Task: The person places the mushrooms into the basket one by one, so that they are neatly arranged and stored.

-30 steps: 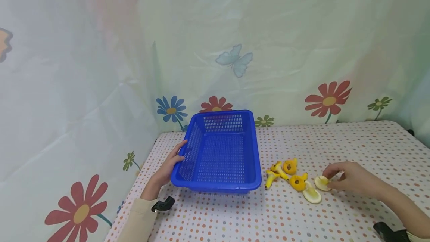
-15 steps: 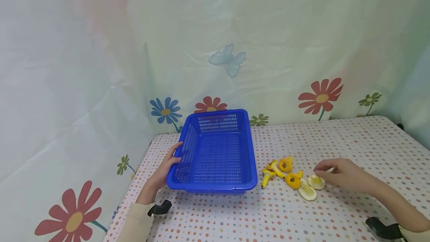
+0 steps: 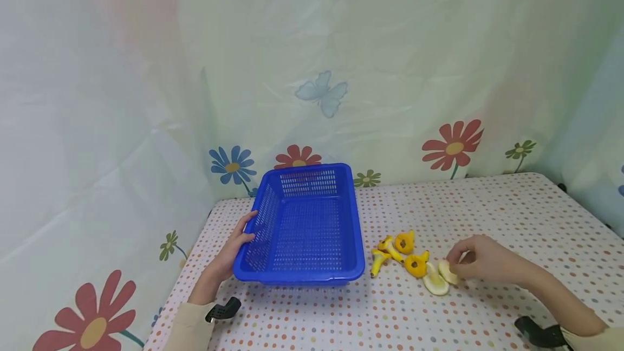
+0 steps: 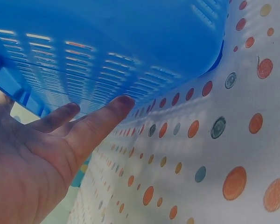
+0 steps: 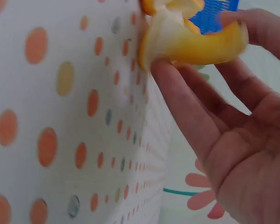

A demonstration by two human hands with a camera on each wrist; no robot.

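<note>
In the head view, my left hand (image 3: 229, 253) rests against the left side of a blue plastic basket (image 3: 358, 237). The left wrist view shows its fingers (image 4: 100, 121) fairly straight, tips at the slotted outer wall (image 4: 102, 60). Further right, my right hand (image 3: 489, 261) pinches a pale mushroom (image 3: 447, 272), which looks like a model. Up close, the mushroom's curved yellow stem (image 5: 210, 46) and whitish cap lie between thumb and fingers, slightly blurred. A second pale mushroom (image 3: 435, 283) lies beside it, partly overlapped by the first.
Several yellow-orange mushrooms (image 3: 416, 265) lie clustered between the basket and the right hand. A dotted white cloth (image 3: 312, 318) covers the table. Behind stands a hanging sheet (image 3: 390, 96) printed with flowers and a butterfly.
The right hand has closed its fingers on the pale mushroom, which now stands more tilted. The head view has shifted, while the left hand stays at the basket.
</note>
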